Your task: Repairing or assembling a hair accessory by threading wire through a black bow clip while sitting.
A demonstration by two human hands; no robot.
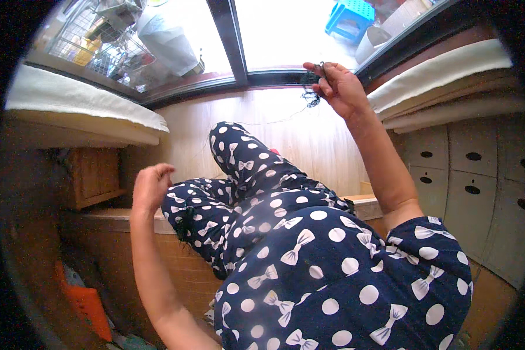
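Observation:
My right hand [341,90] is raised at the far right, near the window frame. Its fingers are closed on a small tangle of dark thread [312,98], part of which hangs below them. A small dark loop shows at the fingertips, too small to name. From the tangle a fine strand [277,121] runs left toward my raised knee, where I lose sight of it. My left hand [151,184] is beside my other knee, its fingers pinched together. Whatever they hold, if anything, is too small to make out. Dark bits of thread [184,224] cling to my trouser leg below it.
Ahead is a glazed window with a dark frame [230,41]. Behind the glass are wire racks [87,41] and a blue plastic stool [351,20]. White cloths [81,102] cover surfaces on both sides. Grey drawers [466,169] stand right; an orange object [86,303] lies lower left.

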